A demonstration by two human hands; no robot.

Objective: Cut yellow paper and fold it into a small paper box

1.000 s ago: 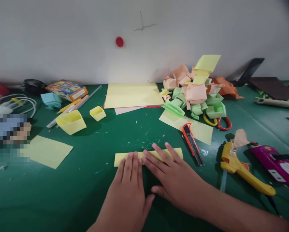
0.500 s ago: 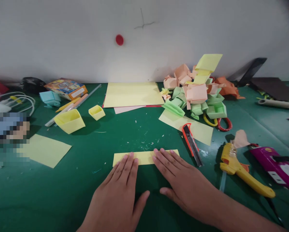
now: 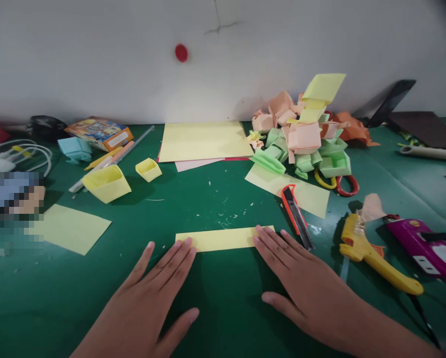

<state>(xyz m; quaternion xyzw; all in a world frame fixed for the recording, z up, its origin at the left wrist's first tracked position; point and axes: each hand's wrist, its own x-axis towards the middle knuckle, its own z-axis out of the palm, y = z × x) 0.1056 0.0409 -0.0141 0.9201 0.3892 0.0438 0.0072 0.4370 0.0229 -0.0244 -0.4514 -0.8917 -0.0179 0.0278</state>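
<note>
A folded yellow paper strip lies flat on the green table in front of me. My left hand lies flat with fingers spread, its fingertips touching the strip's left end. My right hand is also flat and open, fingertips resting on the strip's right end. Neither hand holds anything.
A red utility knife lies just right of the strip, with a yellow glue gun and a purple tool beyond. Folded paper boxes pile at the back, scissors beside them. Yellow sheets, two yellow paper cups and a yellow square sit left.
Both hands have slid outward along the strip, from its middle to its two ends, fingers staying flat. The strip has stayed in place.
</note>
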